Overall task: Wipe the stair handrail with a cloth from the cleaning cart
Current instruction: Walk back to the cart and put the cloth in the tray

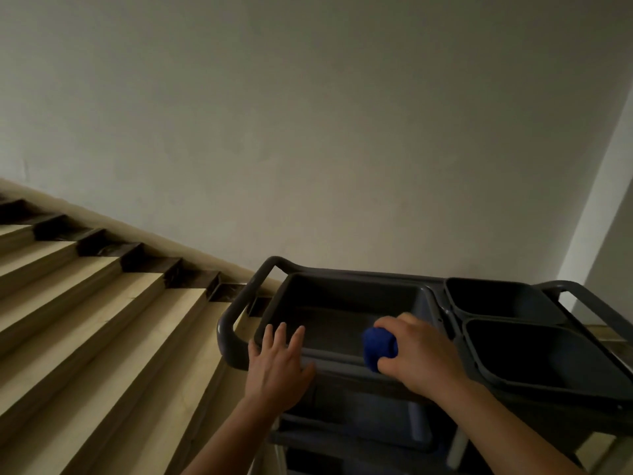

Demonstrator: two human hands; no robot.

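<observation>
A dark grey cleaning cart [236,310] stands at the foot of the stairs, its big top tray [294,286] right in front of me. My right hand [421,354] is closed around a bunched blue cloth [376,347] at the tray's near rim. Fingers spread, my left hand [279,365] rests flat on the tray's near left corner and holds nothing. No stair handrail shows in this view.
Beige stone stairs [85,303] with dark risers climb to the left along a plain wall [308,132]. Two smaller dark bins [534,351] sit on the cart's right side. A lower cart shelf [359,437] lies beneath my arms.
</observation>
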